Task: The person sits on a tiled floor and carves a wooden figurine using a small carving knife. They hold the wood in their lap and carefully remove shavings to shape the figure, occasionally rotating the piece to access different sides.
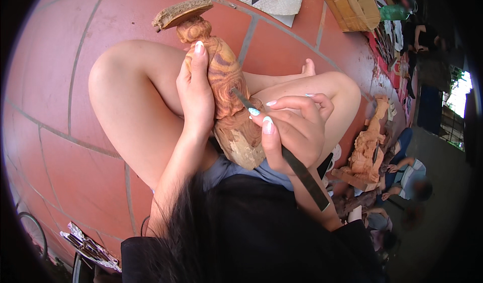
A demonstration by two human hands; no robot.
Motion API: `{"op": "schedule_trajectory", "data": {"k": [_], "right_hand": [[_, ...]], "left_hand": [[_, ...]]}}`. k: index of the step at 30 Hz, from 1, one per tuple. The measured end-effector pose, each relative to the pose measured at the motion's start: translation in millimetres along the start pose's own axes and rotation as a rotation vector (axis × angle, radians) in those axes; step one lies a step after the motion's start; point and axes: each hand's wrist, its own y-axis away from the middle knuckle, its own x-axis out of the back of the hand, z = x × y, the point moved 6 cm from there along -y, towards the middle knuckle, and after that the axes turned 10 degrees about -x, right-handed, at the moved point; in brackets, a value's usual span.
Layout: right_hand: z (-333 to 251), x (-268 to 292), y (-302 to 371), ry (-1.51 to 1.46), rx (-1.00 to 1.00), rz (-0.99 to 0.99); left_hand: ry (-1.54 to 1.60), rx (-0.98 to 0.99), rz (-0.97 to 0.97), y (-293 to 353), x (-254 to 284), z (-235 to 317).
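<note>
Wooden carving [221, 74] — chisel [305, 176] in right fingers [272, 146]

Most fingers of the left hand [197, 94] are hidden behind the carved wooden figure [222, 74]. The middle of the flat metal tool [308, 180] is covered by the right hand [297, 129]. The white sheet [286, 4] and the cardboard box [349, 6] are cut off by the upper edge, and the bicycle wheel [42, 234] is partly lost in the dark rim. The person in the light shirt [412, 173] is blurred; fine relief on the larger carving [368, 145] is too small to tell.
</note>
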Motion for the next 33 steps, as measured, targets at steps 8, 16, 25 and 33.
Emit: {"op": "schedule_trajectory", "data": {"k": [8,16,25,33], "right_hand": [[8,-7,15,-0.119,-0.059,0.074],[10,-11,12,-0.222,-0.136,0.314],[27,-3,16,-0.288,-0.173,0.308],[28,2,15,-0.304,-0.176,0.271]], "left_hand": [[-0.027,-0.018,-0.061,-6,4,-8],[-0.001,0.061,-0.076,0,-4,-9],[0.04,0.128,-0.043,1,-4,-16],[0.048,0.097,-0.085,0,-4,-15]]}}
